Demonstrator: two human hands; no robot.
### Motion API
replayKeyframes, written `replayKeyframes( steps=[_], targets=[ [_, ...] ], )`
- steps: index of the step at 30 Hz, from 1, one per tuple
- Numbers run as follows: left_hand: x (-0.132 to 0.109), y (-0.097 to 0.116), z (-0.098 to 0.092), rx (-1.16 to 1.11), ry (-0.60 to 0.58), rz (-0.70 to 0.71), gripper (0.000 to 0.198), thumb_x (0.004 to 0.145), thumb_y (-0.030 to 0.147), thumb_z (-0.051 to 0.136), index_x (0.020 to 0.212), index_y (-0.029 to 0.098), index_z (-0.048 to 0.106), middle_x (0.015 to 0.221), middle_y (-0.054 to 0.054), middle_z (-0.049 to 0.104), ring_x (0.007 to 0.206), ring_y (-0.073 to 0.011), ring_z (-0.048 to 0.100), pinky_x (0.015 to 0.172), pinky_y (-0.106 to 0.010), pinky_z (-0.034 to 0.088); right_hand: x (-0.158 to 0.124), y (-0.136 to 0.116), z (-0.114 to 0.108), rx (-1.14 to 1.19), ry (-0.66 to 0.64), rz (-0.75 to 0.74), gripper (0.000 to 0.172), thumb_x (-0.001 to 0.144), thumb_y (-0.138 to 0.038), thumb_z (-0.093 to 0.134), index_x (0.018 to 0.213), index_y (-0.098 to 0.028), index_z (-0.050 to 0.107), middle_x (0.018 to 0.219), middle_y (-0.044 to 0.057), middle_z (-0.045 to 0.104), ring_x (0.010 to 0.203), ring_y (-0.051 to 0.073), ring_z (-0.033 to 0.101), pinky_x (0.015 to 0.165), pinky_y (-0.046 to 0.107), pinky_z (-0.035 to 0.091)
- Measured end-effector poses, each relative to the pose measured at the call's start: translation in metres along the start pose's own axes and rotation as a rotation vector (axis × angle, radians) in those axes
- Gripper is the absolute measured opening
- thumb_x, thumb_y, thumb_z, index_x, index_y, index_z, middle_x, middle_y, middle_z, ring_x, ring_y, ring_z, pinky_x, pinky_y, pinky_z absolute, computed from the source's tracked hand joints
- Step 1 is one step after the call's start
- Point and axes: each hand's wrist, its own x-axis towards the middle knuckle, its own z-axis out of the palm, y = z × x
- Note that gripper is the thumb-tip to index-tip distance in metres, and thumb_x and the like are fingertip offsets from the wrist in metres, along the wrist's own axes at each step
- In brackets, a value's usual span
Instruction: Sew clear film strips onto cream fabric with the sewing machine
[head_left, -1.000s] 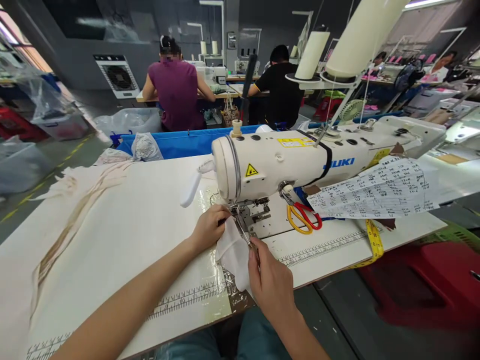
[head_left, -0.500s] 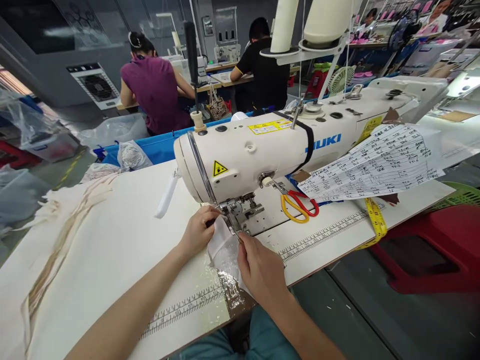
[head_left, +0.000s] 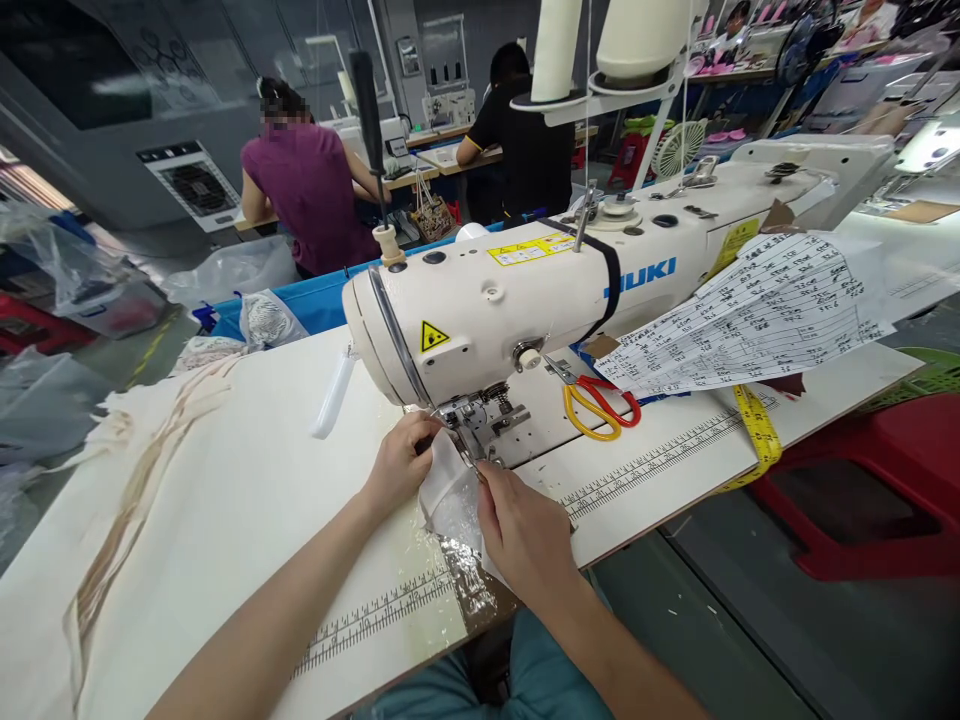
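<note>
A cream sewing machine [head_left: 525, 290] stands on the white table [head_left: 225, 470]. A small white fabric piece [head_left: 448, 490] lies under its presser foot [head_left: 472, 440]. My left hand [head_left: 401, 462] presses the fabric's left edge with curled fingers, just beside the foot. My right hand [head_left: 525, 535] pinches the fabric's near right edge, fingertips close to the needle area. Both hands are closed on the cloth.
Red and yellow scissors [head_left: 600, 400] lie on the machine bed. Printed paper sheets [head_left: 750, 320] and a yellow tape measure [head_left: 761, 430] sit to the right. Beige cloth [head_left: 142, 470] trails at left. Two people sit at tables behind. A red stool [head_left: 877, 500] stands at right.
My right hand has moved forward along the fabric toward the presser foot. The view has shifted closer and slightly left; my left hand stays on the cloth.
</note>
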Motion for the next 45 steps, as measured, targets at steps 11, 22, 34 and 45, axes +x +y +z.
replayKeyframes(
  steps=[11,22,34,45],
  targets=[
    [-0.001,0.003,0.005,0.138,0.004,0.058,0.016,0.083,0.012,0.048,0.091,0.02,0.06,0.092,-0.005,0.064,0.087,-0.0192,0.059,0.075,-0.032,0.05,-0.001,0.001,0.002,-0.048,-0.023,-0.015,0.03,0.102,-0.017,0.037,0.119,-0.013,0.062,0.094,0.009,0.075,0.071,0.018,0.07,0.055,0.025,0.049],
    [-0.001,0.007,0.0,0.089,0.009,-0.016,0.021,0.074,0.006,0.045,0.081,0.02,0.058,0.086,-0.002,0.065,0.081,-0.0168,0.059,0.071,-0.029,0.049,0.0,0.001,0.003,-0.039,-0.005,0.002,0.032,0.102,-0.017,0.034,0.115,-0.013,0.063,0.089,0.008,0.075,0.069,0.018,0.07,0.052,0.027,0.047],
    [0.001,0.006,-0.004,0.294,-0.058,0.371,0.019,0.091,0.01,0.047,0.093,0.019,0.064,0.096,-0.008,0.067,0.091,-0.0193,0.062,0.076,-0.033,0.057,-0.001,0.0,0.006,-0.07,0.015,-0.023,0.028,0.101,-0.014,0.041,0.118,-0.009,0.062,0.089,0.013,0.073,0.071,0.022,0.071,0.053,0.028,0.046],
    [-0.01,0.036,-0.014,0.576,-0.287,0.369,0.033,0.091,0.01,0.041,0.112,0.012,0.066,0.109,-0.015,0.063,0.097,-0.0274,0.058,0.08,-0.041,0.059,-0.056,-0.005,-0.041,0.136,-0.061,-0.003,0.023,0.1,-0.017,0.031,0.11,-0.017,0.052,0.077,0.003,0.071,0.059,0.018,0.071,0.046,0.025,0.048]
  ],
)
